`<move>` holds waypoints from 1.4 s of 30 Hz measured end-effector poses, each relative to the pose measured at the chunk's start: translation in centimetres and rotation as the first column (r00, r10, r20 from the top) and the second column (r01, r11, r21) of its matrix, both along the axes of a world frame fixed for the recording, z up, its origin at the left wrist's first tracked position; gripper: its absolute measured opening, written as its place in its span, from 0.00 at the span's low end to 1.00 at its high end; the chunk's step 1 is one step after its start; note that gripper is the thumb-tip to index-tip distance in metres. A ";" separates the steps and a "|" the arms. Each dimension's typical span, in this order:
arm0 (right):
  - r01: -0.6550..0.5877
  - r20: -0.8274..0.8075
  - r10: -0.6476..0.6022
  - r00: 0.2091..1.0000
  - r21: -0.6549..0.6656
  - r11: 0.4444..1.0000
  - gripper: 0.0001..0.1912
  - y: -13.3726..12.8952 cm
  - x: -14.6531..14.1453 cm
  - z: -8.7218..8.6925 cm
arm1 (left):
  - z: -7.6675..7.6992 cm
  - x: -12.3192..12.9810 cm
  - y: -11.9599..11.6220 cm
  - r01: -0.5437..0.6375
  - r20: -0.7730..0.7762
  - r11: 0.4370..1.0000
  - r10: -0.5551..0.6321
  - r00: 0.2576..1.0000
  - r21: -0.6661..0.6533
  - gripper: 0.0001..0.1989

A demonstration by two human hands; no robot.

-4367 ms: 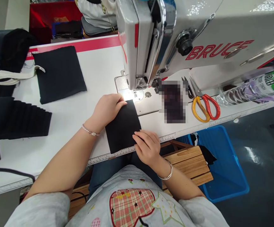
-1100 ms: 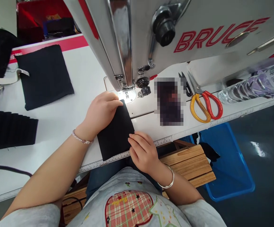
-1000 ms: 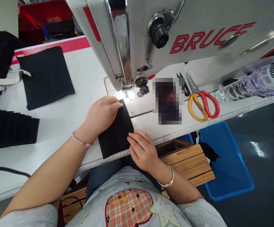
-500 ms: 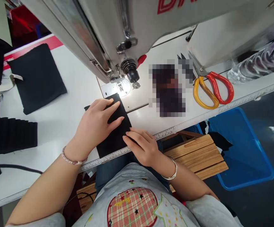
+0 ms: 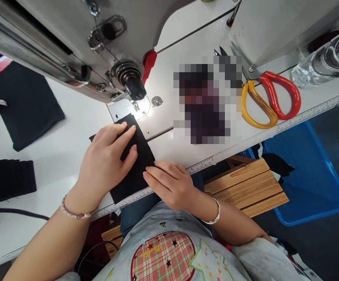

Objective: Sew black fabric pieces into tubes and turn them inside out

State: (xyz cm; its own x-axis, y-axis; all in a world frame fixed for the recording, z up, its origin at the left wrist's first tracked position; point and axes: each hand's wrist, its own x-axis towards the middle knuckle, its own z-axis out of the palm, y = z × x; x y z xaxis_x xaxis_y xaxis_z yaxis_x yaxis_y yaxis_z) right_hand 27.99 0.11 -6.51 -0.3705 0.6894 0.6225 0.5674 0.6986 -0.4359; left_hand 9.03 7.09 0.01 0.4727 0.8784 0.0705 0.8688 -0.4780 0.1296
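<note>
A folded piece of black fabric (image 5: pixel 137 156) lies on the white table just in front of the sewing machine's needle plate (image 5: pixel 128 109). Flat across its upper left part rests my left hand (image 5: pixel 106 156), fingers spread and fingertips near the far end of the fabric. My right hand (image 5: pixel 172 183) has its fingers closed at the right edge of the fabric, close to the table's front edge; its thumb is partly hidden. Above and beyond the fabric stands the sewing machine head (image 5: pixel 128 80), which covers the needle area from view.
Orange-and-red-handled scissors (image 5: pixel 270 99) lie to the right, beside a blurred dark object (image 5: pixel 204 105) and a clear bottle (image 5: pixel 324 62). More black fabric (image 5: pixel 25 105) and a black stack (image 5: pixel 8 179) are on the left. A blue bin (image 5: pixel 312 183) and wooden bench (image 5: pixel 245 187) stand below.
The camera view has shifted, so the machine head looks larger and further left. Both hands keep nearly the same places on the black fabric.
</note>
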 end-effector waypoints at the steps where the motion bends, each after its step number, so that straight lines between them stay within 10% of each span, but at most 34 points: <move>1: 0.005 0.009 -0.005 1.000 -0.013 1.000 0.10 -0.1 0.1 0.0 | -0.2 0.0 0.0 0.004 -0.005 1.000 -0.004 1.000 -0.002 0.24; 42: 0.045 0.151 -0.033 0.988 -0.074 0.996 0.14 0.8 1.6 1.4 | -0.9 2.3 1.4 0.055 0.062 0.996 -0.059 0.996 0.066 0.19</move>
State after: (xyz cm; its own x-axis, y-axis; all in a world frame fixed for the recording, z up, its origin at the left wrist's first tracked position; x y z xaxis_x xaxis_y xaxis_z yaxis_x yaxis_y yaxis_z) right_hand 29.58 0.96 -5.14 -0.4270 0.7491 0.5065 0.6565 0.6420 -0.3960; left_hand 11.33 8.45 -0.93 0.5145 0.8429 0.1577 0.8309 -0.5355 0.1513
